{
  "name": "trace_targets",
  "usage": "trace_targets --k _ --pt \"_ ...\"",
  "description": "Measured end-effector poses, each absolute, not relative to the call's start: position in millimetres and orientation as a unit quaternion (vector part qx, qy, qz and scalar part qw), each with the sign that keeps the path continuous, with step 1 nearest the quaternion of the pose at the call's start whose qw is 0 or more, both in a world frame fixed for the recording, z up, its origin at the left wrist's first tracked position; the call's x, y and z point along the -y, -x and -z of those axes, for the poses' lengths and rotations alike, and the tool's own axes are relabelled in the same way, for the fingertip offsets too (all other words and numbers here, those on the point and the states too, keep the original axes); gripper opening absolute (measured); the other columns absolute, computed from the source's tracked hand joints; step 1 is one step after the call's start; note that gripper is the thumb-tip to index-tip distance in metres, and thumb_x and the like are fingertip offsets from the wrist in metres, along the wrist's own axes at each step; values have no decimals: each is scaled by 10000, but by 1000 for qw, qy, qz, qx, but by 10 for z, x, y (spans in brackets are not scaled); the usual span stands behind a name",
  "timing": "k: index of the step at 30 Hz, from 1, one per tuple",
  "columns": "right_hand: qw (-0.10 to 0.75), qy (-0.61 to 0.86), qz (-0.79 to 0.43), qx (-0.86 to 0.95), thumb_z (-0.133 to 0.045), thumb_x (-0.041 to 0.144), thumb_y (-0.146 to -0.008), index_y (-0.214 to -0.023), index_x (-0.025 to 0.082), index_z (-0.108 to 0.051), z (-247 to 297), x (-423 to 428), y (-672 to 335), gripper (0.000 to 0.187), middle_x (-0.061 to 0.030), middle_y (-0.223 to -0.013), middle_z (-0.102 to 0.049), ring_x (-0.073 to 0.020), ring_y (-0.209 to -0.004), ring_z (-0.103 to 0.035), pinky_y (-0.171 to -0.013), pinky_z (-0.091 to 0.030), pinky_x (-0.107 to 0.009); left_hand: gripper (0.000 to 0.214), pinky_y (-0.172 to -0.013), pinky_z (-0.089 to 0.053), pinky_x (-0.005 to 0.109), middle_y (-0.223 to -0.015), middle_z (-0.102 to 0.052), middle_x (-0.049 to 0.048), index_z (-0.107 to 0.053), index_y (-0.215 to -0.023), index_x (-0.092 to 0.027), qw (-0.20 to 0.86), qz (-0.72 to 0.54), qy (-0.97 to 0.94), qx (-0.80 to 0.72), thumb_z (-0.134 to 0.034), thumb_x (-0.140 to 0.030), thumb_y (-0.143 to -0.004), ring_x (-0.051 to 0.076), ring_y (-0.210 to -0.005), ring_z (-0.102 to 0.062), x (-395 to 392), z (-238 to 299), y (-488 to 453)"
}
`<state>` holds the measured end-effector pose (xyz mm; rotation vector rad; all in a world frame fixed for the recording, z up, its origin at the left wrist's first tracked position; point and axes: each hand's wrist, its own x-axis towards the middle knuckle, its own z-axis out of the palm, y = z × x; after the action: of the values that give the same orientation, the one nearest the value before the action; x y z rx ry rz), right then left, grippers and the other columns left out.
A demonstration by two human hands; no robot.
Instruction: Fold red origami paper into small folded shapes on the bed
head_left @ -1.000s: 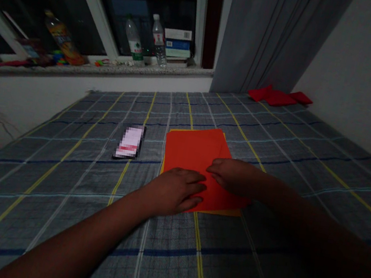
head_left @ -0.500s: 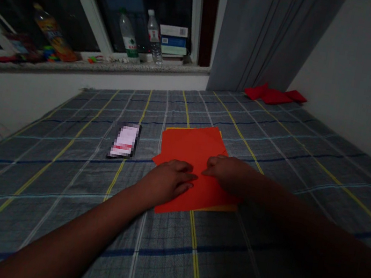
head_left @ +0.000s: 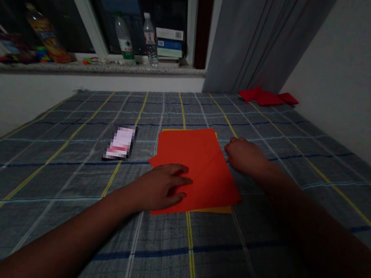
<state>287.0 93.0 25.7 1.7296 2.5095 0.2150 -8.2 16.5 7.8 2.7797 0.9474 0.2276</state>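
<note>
place: home bedroom | surface: bed [head_left: 38, 185] with grey plaid sheet | window: grey curtain [head_left: 248, 35] hanging beside it | sill: stone window sill [head_left: 147, 70], water bottles [head_left: 148, 40] and stacked books [head_left: 167, 43] behind the glass

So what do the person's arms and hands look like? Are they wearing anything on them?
Both arms are bare, with no sleeves on them. The left hand and right hand have no gloves. The left arm has no watch or bracelet. The right arm is too dark to tell.
</note>
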Motion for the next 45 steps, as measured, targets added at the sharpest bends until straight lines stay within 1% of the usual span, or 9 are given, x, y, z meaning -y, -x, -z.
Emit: trace_targets --k 4,8,16,22,27,31,37,40,45 --pt "-74 -467 -60 -879 -552 196 -917 -1141 131 -685 -292 -776 -2708 269 -187 -1117 -652 -305 -1061 -589 -890 -461 -410 461 -1084 -450 432 -1447 -513 127 -555 -1367 -216 93 -80 -939 -322 -560 -237 -906 264 -1319 -514 -124 -99 81" --pt "-86 -334 2 -939 -666 339 -875 -1259 142 -628 -233 -587 -2502 433 -152 -1289 -606 -294 -1177 -530 -986 -417 -425 499 -1081 -455 431 -1389 -564 152 -530 -1355 -150 65 -80 -938 -332 -550 -184 -857 274 -1273 -550 -112 -106 53" --pt "-59 -297 -7 -953 -541 267 -957 -1129 141 -669 -35 -571 -2315 248 -113 -1143 -673 -240 -1078 -560 -913 -390 -381 360 -989 -508 414 -1185 -659 160 -560 -1197 -127 56 -78 -933 -347 -510 -165 -843 275 -1141 -621 -158 -126 53" --pt "-55 -294 -62 -952 -504 257 -970 -1078 138 -657 25 -590 -2249 222 -102 -1051 -675 -232 -969 -565 -821 -347 -372 329 -950 -518 392 -1170 -649 137 -548 -1212 -151 62 -101 -924 -363 -547 -281 -910 256 -1103 -627 -219 -65 77" --pt "-63 -304 -107 -944 -492 233 -960 -1030 132 -644 17 -539 -2205 195 -100 -1006 -672 -242 -930 -557 -803 -313 -390 200 -858 -530 354 -1043 -666 117 -602 -1083 -142 36 -81 -922 -376 -471 -189 -940 225 -968 -647 -234 -97 52" --pt "-102 -314 -102 -938 -490 267 -966 -1080 140 -634 -15 -543 -2234 223 -107 -1069 -671 -246 -976 -538 -829 -302 -384 157 -779 -523 320 -970 -665 86 -606 -1006 -160 25 -106 -912 -396 -464 -176 -941 197 -860 -642 -268 -157 123" --pt "-107 -340 -116 -927 -435 230 -994 -996 135 -657 -74 -619 -2302 241 -111 -1006 -683 -234 -935 -535 -817 -285 -380 192 -926 -464 453 -1067 -678 131 -637 -1056 -155 -84 -132 -898 -412 -547 -216 -897 291 -1046 -601 -361 -242 244" --pt "-125 -352 -131 -919 -460 235 -974 -971 143 -655 -88 -562 -2235 215 -103 -978 -679 -237 -901 -532 -788 -282 -384 238 -930 -421 513 -1149 -675 149 -632 -1108 -156 -139 -144 -885 -421 -573 -236 -892 336 -1109 -555 -281 -277 141" --pt "-154 -349 -146 -913 -473 240 -950 -921 148 -649 -108 -362 -2075 201 -108 -912 -670 -247 -858 -518 -750 -281 -393 150 -894 -385 517 -964 -705 109 -652 -988 -188 -175 -130 -891 -399 -516 -233 -948 300 -978 -577 -127 -274 -60"
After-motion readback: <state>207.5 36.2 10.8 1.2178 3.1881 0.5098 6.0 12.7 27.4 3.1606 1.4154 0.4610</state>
